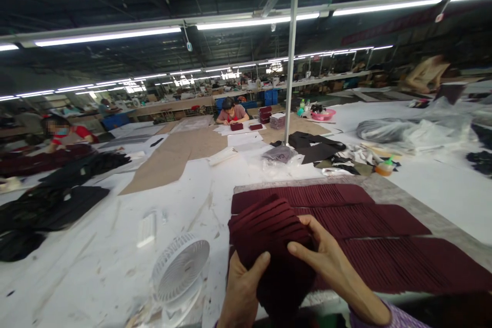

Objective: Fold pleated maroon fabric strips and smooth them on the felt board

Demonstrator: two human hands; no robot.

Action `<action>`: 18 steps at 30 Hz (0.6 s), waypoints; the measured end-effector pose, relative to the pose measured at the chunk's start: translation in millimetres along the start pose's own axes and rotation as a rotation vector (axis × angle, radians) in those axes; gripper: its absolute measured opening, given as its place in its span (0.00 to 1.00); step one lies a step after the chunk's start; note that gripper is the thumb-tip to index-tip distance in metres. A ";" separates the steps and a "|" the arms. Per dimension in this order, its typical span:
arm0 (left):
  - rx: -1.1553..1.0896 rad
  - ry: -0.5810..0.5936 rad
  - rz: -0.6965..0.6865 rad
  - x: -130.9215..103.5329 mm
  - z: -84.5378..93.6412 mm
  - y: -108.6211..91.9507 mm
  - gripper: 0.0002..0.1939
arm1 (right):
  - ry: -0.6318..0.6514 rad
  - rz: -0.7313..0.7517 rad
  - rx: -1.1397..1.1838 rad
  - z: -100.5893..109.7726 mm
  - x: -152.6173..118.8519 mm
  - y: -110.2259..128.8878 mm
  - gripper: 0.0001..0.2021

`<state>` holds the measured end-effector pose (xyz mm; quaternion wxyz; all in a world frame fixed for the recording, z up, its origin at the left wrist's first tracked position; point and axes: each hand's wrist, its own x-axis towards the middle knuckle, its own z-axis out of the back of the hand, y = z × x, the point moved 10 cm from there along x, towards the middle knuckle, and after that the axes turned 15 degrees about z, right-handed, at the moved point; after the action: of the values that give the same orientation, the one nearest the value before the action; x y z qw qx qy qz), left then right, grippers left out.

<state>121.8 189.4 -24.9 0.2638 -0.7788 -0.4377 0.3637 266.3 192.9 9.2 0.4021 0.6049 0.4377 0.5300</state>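
Observation:
A thick stack of dark red fabric pieces (274, 251) is held up between my two hands, its upper layers fanned out. My left hand (244, 287) grips the lower left side, thumb on the front. On the right side, my right hand (326, 253) has its thumb on the front and its fingers behind the edge. Beyond and to the right, three rows of overlapping dark red pieces (392, 261) lie on a grey sheet (388, 189). The held stack hides the left part of these rows.
A white fan (182, 269) stands left of my hands. Black fabric (77, 205) lies at the left. A metal post (291, 61) rises from the table behind dark scraps (315, 147). Other people work farther back, one (232, 111) with dark red pieces.

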 end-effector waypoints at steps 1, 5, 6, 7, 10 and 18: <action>-0.007 0.012 0.012 -0.2 0.2 -0.9 0.27 | -0.006 0.025 0.015 -0.1 1.6 2.3 0.24; 0.021 -0.008 0.026 -3.1 6.1 -3.8 0.27 | 0.177 -0.090 0.188 -28.3 -2.9 -1.2 0.23; 0.014 -0.023 0.030 -2.7 7.9 -3.0 0.28 | 0.190 -0.104 0.192 -32.5 -4.6 -2.4 0.20; -0.003 -0.040 0.036 -1.4 9.8 -1.5 0.29 | 0.166 -0.084 0.150 -31.9 -4.6 -2.9 0.18; -0.060 -0.103 0.053 5.9 14.9 6.1 0.31 | -0.015 0.123 -0.243 -12.6 -2.7 2.9 0.07; 0.207 -0.319 0.087 12.9 43.5 29.9 0.30 | -0.140 0.070 0.000 7.2 -12.6 -22.5 0.15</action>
<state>106.3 190.4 -77.0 0.2537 -0.6984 -0.3999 0.5367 270.5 187.3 -16.7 0.4130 0.6553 0.3871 0.5002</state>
